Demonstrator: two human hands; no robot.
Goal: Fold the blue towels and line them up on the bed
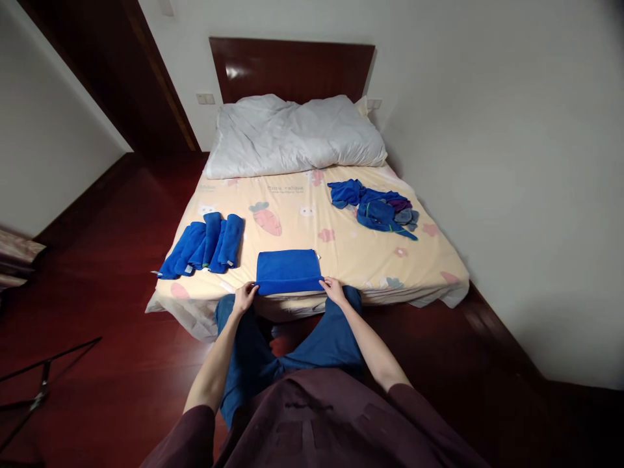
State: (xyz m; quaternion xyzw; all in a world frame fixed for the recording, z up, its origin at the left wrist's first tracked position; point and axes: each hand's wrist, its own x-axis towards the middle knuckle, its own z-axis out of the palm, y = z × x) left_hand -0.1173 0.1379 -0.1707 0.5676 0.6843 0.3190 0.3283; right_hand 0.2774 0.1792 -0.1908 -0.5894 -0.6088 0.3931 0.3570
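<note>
A blue towel (288, 263) lies flat at the near edge of the bed, its front strip folded over toward the headboard. My left hand (245, 298) pinches the left end of that folded strip. At the opposite end, my right hand (333, 290) grips the strip's right corner between thumb and fingers. A small pale tag shows at the towel's right side. To the left lie several rolled or folded blue towels (230, 240) in a row. Farther back on the right is a loose heap of blue cloths (377, 211), with a purple and a greyish piece among them.
The bed has a yellow patterned sheet (292, 221) and a bunched white quilt (297, 133) against the dark wooden headboard (292, 70). A wall stands close on the right. Black metal legs (43, 377) rest on the red floor at lower left.
</note>
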